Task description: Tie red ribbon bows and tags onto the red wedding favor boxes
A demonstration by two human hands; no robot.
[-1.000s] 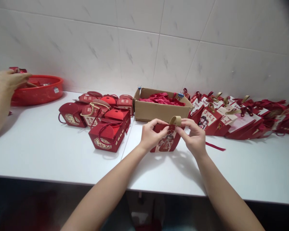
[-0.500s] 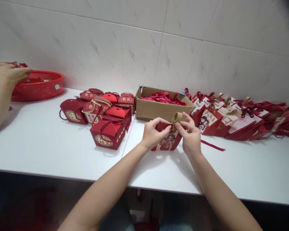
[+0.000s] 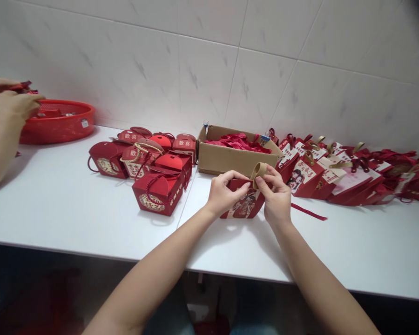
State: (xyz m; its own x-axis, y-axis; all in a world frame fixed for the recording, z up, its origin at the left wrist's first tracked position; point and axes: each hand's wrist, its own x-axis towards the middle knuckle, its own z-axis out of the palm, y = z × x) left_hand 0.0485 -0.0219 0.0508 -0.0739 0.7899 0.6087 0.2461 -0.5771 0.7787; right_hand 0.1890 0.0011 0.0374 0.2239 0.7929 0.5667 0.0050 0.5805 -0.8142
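A small red gift box [image 3: 243,206] with a printed figure on its front stands on the white table before me. My left hand [image 3: 226,193] pinches its upper left edge between thumb and fingers. At the top right of the box, my right hand [image 3: 276,193] grips a looped gold ribbon [image 3: 259,170], thumb in front and fingers behind. The ribbon's lower end meets the box rim; how it is fastened there is hidden by my fingers. A dark red ribbon [image 3: 309,212] lies on the table to the right of my right hand.
A cardboard box [image 3: 226,158] of red ribbons stands behind the gift box. Several red boxes with cord handles [image 3: 157,193] are at left, and several gift boxes with ribbon handles [image 3: 305,177] lean at right. Another person's hands [image 3: 16,104] work over a red basket [image 3: 61,128].
The gold ribbon loop has tilted and turned slightly in my right hand. My left hand stays on the box. The other person's hands have lifted something red a little above the basket.
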